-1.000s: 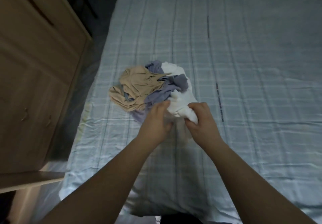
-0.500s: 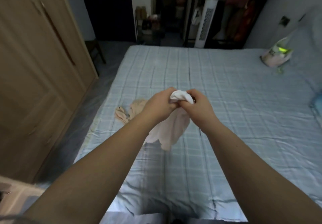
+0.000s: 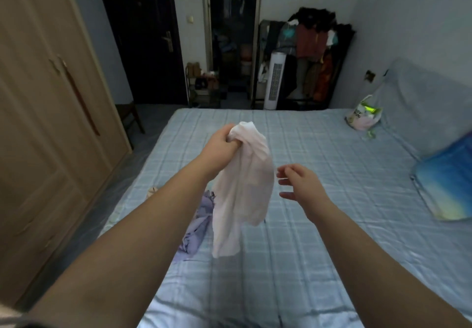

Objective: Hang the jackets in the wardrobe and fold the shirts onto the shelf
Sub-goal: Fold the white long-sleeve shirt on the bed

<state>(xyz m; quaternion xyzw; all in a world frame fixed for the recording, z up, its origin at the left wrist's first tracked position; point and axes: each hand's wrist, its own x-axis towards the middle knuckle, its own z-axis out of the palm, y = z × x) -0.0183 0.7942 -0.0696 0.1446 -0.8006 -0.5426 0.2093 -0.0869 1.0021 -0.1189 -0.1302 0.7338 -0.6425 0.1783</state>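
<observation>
My left hand (image 3: 222,143) is clenched round a bunched fistful of the white shirt (image 3: 242,187), which hangs crumpled in the air above the bed (image 3: 332,225). My right hand (image 3: 298,184) is released, its fingers loosely spread just beside the cloth and not touching it.

The danger, as I judge it, is in the one-handed hold. With everything wadded in my fist, my right hand may catch the wrong edge, and the shirt would then go down twisted and fold crooked. Its lower end also hangs near the lilac garment (image 3: 199,225) on the bed (close enough to snag and drag it, I would guess).

I cannot make out the collar or sleeves, which are lost in the bunch. My left forearm covers most of the pile, so only a scrap of something beige (image 3: 153,191) shows beyond it. The wardrobe (image 3: 51,123) doors are closed, so the shelf is out of sight, and the dim light blurs the rest.
</observation>
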